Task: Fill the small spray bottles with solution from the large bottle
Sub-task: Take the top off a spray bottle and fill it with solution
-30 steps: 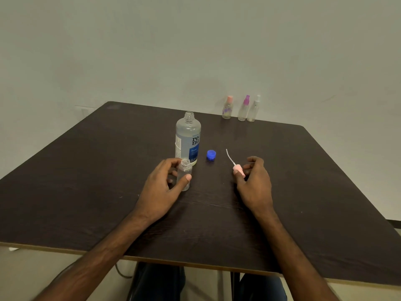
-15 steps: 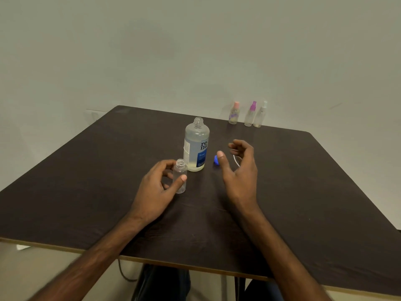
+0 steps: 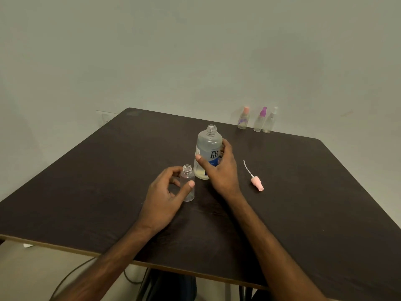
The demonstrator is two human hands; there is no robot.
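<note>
A large clear bottle with a blue and white label stands uncapped near the table's middle. My right hand wraps around its lower half, thumb on the front, fingers behind. Just in front and to the left, a small clear spray bottle stands upright with no top on. My left hand holds it between thumb and fingers. Its pink spray head with a white dip tube lies on the table to the right of my right hand. The blue cap is hidden behind my right hand.
Three small capped spray bottles, orange-topped, purple-topped and white-topped, stand at the far edge of the dark table against the wall. A cable hangs below the table's near edge.
My right hand let go of the pink spray head, left it on the table, moved left and closed around the large bottle. My left hand kept holding the small bottle.
</note>
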